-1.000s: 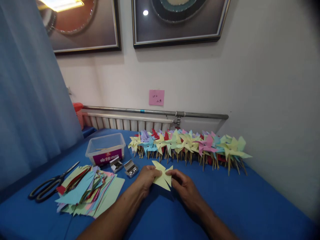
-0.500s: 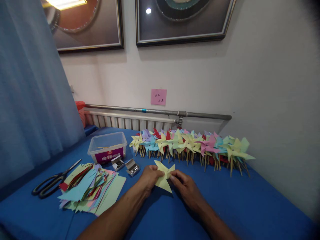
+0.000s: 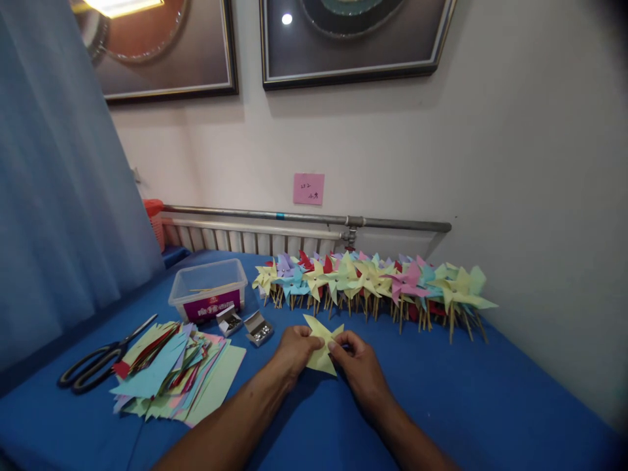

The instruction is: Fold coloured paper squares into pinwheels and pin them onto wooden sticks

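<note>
A pale yellow paper pinwheel [image 3: 321,360] without a stick is held between my two hands above the blue table. My left hand [image 3: 296,350] pinches it from the left, thumb lying near its centre. On the other side, my right hand [image 3: 354,356] is closed on its right edge, thumb and fingers together near the middle. The folded blades point up and down between the hands. To the left of my left hand are two small opened boxes, one with shiny silver pins [image 3: 258,329] and one with darker small pieces [image 3: 228,322].
Finished paper pinwheels on sticks [image 3: 367,281] stand in a long row at the back. A clear plastic tub [image 3: 209,291] holds a few thin sticks. Cut coloured paper [image 3: 176,373] is heaped at the left beside black-handled scissors [image 3: 103,360]. A wall and pipe [image 3: 402,224] bound the table's back.
My right hand has moved slightly left and in over the pinwheel's centre, covering more of its right side. My left hand keeps its pinch. The whole view has shifted a little.
</note>
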Demonstrator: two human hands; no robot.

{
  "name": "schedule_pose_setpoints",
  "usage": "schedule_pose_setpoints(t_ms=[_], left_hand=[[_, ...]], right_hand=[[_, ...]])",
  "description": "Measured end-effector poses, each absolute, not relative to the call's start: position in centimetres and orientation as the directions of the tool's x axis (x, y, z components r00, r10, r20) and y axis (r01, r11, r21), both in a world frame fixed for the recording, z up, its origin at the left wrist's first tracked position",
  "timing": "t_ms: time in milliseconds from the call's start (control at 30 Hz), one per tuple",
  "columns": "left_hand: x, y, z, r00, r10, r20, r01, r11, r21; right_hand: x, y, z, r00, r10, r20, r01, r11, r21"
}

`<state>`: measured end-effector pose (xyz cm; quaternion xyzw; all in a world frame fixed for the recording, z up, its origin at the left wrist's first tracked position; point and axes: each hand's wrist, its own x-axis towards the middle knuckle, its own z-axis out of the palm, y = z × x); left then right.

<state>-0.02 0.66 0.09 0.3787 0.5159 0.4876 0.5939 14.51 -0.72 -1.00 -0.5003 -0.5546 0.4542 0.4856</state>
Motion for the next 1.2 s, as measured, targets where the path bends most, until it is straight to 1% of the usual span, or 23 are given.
schedule_pose_setpoints(t_ms=[100,167,267,533,633,767,900,1133,1200], left_hand=[[0.0,0.8,-0.2,-0.002,0.971,-0.239,-0.184,0.235,0.954],[0.0,0.9,-0.4,0.000,0.972,-0.235,-0.171,0.232,0.958],[0.0,0.9,-0.5,-0.008,0.972,-0.236,-0.158,0.232,0.960],[0.2,0.8,-0.4,0.004,0.972,-0.237,-0.164,0.234,0.958],[0.2,0.9,-0.7,0.013,0.974,-0.226,-0.158,0.225,0.961],[0.2,1.0,-0.9,0.011,0.975,-0.222,-0.131,0.221,0.966],[0.2,0.8,-0.7,0.016,0.977,-0.214,-0.114,0.214,0.970],[0.0,0.7,-0.7,0.036,0.979,-0.203,-0.099,0.205,0.974],[0.0,0.7,-0.6,0.043,0.977,-0.209,-0.094,0.212,0.973]], right_hand=[[14.3,-0.9,-0.6,-0.016,0.999,0.048,0.098,0.049,-0.994],[14.2,-1.0,-0.4,0.000,0.999,0.051,0.138,0.051,-0.989],[14.3,-0.8,-0.5,0.031,0.994,0.101,0.218,0.092,-0.972],[14.4,-0.6,-0.5,0.026,0.980,0.198,0.360,0.176,-0.916],[14.5,-0.5,-0.2,0.009,0.979,0.206,0.384,0.187,-0.904],[14.6,-0.6,0.0,-0.030,0.984,0.175,0.383,0.173,-0.907],[14.7,-0.8,0.1,-0.071,0.971,0.226,0.400,0.236,-0.886],[15.3,-0.6,0.4,-0.129,0.981,0.143,0.421,0.185,-0.888],[15.5,-0.6,0.5,-0.142,0.980,0.142,0.427,0.190,-0.884]])
